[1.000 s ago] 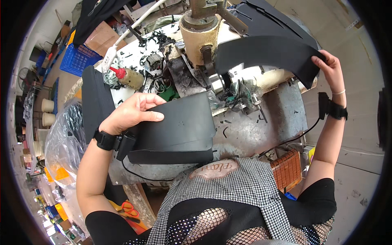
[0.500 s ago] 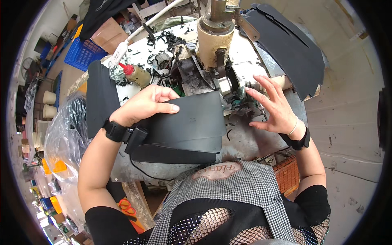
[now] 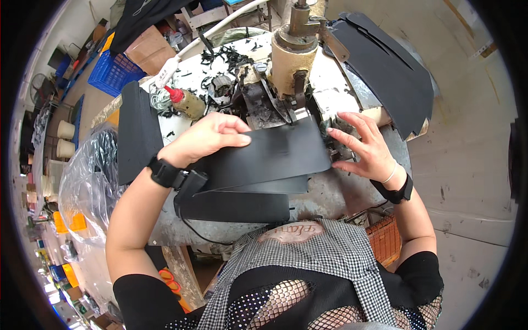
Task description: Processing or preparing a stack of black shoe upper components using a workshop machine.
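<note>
My left hand (image 3: pixel 212 137) grips the left upper edge of a flat black leather-like panel (image 3: pixel 269 151), thumb on top and fingers curled beneath. The panel is slightly blurred and its right end reaches toward my right hand. My right hand (image 3: pixel 360 144) has its fingers spread beside the panel's right edge, holding nothing; whether it touches the panel I cannot tell. More black panels (image 3: pixel 236 208) lie below the held one, near the table's front edge. Just beyond the panel's far edge stands a cream-coloured machine (image 3: pixel 293 60) with dark metal working parts (image 3: pixel 264 102).
Black scraps (image 3: pixel 228 58) litter the white tabletop around the machine. A bottle with a red nozzle (image 3: pixel 190 103) stands at the left. Stacks of black panels lie at far left (image 3: pixel 135 132) and far right (image 3: pixel 379 71). A blue crate (image 3: pixel 115 74) sits beyond.
My left hand has moved right with the top panel, which has slid right and turned away from the panels beneath. My right hand has stayed nearly in place, fingers still spread.
</note>
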Demonstrator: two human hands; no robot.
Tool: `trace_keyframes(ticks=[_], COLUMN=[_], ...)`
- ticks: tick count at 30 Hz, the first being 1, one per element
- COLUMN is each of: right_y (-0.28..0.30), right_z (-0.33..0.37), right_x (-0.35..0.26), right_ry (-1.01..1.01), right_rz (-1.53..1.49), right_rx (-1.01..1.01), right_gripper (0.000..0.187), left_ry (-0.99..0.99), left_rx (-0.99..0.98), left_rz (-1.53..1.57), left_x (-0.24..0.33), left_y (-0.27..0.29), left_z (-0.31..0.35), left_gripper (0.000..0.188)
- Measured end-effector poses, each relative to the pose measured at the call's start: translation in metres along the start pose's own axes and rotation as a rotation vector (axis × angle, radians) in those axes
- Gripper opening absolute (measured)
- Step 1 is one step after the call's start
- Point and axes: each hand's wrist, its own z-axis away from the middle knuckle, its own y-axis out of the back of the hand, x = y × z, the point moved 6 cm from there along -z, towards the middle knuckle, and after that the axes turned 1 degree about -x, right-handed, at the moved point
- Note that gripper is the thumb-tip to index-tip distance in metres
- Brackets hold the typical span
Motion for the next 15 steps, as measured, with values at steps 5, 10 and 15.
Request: trace_keyframes(ticks=[5,10,15], right_y=[0.045,0.104,0.134], right_z=[-0.006,0.026,0.079], right_x=[0.026,0.105,0.207], right_ry=[0.037,-0.434,-0.732], right_rz=[0.185,-0.296,-0.373], right_rx=[0.221,0.160,0.308], right_gripper=[0.039,0.023,0.028], left_ry=[0.043,0.041,0.044], left_rx=[-0.020,-0.055,-0.077], left_rz=[-0.061,-0.066,-0.023], left_x=[0.002,-0.001,-0.005], left_y=[-0.002,0.000,0.007], left_z=[-0.007,0.015,0.022], left_gripper=[0.028,0.041,0.034])
